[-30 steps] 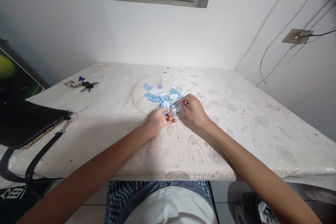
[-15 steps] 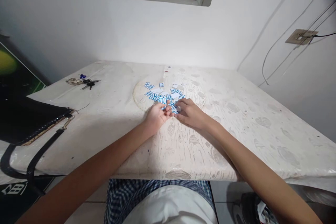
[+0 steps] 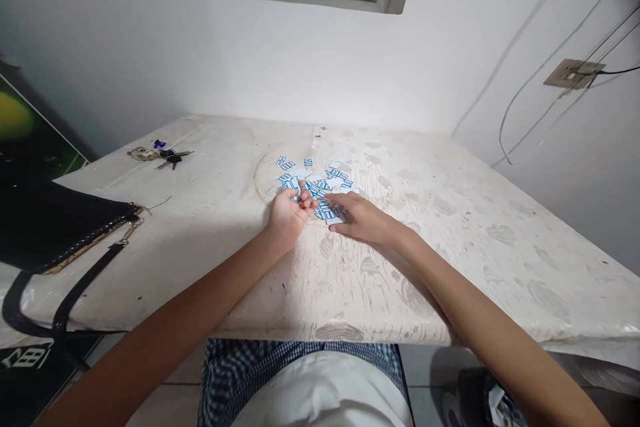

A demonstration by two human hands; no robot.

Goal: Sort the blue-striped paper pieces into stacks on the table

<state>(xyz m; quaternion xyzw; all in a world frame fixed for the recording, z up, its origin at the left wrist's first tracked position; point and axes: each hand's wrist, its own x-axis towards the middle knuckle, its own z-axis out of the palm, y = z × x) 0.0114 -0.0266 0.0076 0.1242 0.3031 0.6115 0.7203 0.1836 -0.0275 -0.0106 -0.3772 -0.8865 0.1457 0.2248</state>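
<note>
A loose heap of small white paper pieces with blue markings (image 3: 336,175) lies mid-table. My left hand (image 3: 290,215) is at the near left side of the heap, palm partly turned up and fingers curled. Between its thumb and fingers sits a paper piece (image 3: 291,185), partly covered by the hand. At the right of the heap my right hand (image 3: 357,215) rests palm down. Its thumb and fingers are apart, with the fingertips over several paper pieces (image 3: 327,212). I make out nothing gripped in it.
Keys (image 3: 173,157) lie on the left of the plastic-covered table (image 3: 500,280). A black bag (image 3: 60,223) with a strap sits at the left edge. White wall (image 3: 300,67) stands behind; a socket with cables (image 3: 574,73) is at the right.
My left hand has shifted left and slightly away from me, apart from the right hand. The right fingers have spread, and more paper pieces show between the hands.
</note>
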